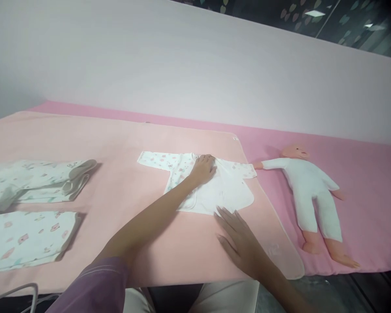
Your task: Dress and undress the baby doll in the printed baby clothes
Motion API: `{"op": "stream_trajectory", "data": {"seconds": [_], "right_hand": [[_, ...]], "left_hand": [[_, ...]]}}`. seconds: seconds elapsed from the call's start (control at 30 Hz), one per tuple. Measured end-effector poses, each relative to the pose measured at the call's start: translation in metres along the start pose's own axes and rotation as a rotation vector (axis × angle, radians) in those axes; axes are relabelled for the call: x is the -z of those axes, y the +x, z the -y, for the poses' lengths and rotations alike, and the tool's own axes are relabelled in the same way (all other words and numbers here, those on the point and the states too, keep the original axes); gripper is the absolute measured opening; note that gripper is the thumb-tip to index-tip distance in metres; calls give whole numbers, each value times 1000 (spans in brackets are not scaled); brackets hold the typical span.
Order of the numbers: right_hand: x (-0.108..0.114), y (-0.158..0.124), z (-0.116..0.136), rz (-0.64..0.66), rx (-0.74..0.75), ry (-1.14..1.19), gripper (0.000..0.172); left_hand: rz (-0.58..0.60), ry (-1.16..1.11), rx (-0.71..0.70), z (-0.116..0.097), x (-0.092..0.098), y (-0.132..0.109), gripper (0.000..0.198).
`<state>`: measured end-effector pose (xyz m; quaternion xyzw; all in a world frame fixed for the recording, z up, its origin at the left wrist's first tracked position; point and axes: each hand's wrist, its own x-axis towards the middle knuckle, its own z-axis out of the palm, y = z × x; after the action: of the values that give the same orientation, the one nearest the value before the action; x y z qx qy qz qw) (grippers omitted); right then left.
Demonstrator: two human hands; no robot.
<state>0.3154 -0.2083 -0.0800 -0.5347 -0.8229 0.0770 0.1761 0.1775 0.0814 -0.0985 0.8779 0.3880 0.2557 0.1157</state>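
A small white baby shirt [230, 184] with a pastel print lies unfolded on the peach mat, its sleeves stretched out to both sides. One front panel is turned so that its plain white side shows. My left hand [204, 169] rests on the shirt just below the neckline, fingers together and slightly bent, with no cloth visibly gripped. Near the bottom hem is my right hand [239, 239], open, fingers spread, its fingertips at the hem's edge. My left forearm covers part of the shirt's lower left side.
A baby doll [308, 182] in a white bodysuit lies to the right on pink padding [371, 195], one hand by the shirt's right sleeve. Folded printed cloths [29, 239] lie at the left of the peach mat [117, 139]. A white wall [182, 65] stands behind; a cable [35, 295] is at lower left.
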Motion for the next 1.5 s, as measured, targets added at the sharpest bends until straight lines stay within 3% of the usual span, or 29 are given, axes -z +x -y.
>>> {"op": "stream_trajectory", "data": {"seconds": [0.2,0.33,0.43,0.5,0.57,0.7,0.83,0.97,1.07,1.2,1.27,1.37,1.43,1.5], "right_hand": [[-6,6,4,-95,-14,-26,63],[-4,29,16,-233,-110,5,40],[-4,59,25,-270,-153,10,24],[-8,82,29,-252,-152,-30,21],[-15,107,32,-181,-189,-94,29],[-27,146,37,34,-329,-95,40],[-28,159,42,146,-386,105,43],[-24,159,50,85,-410,293,37],[-23,170,65,-50,-267,384,31],[-32,206,89,-173,69,485,20],[-40,221,97,-131,238,531,20],[-56,230,98,-18,426,461,33],[-67,228,92,44,473,362,41],[-77,222,87,109,485,285,49]], "left_hand": [[32,27,3,0,0,-1,47],[107,41,-19,3,22,-10,48],[86,120,75,7,45,-22,55],[75,176,211,8,56,-29,63],[111,214,325,7,63,-33,66],[254,242,379,-1,67,-29,37],[346,225,384,-6,70,-16,25],[401,140,405,9,83,-7,28],[401,77,416,35,103,-9,37],[297,87,466,79,131,-24,41],[229,118,489,99,141,-36,38],[132,176,492,119,143,-58,34],[32,237,426,124,137,-71,35],[-51,268,270,125,127,-79,43]]}}
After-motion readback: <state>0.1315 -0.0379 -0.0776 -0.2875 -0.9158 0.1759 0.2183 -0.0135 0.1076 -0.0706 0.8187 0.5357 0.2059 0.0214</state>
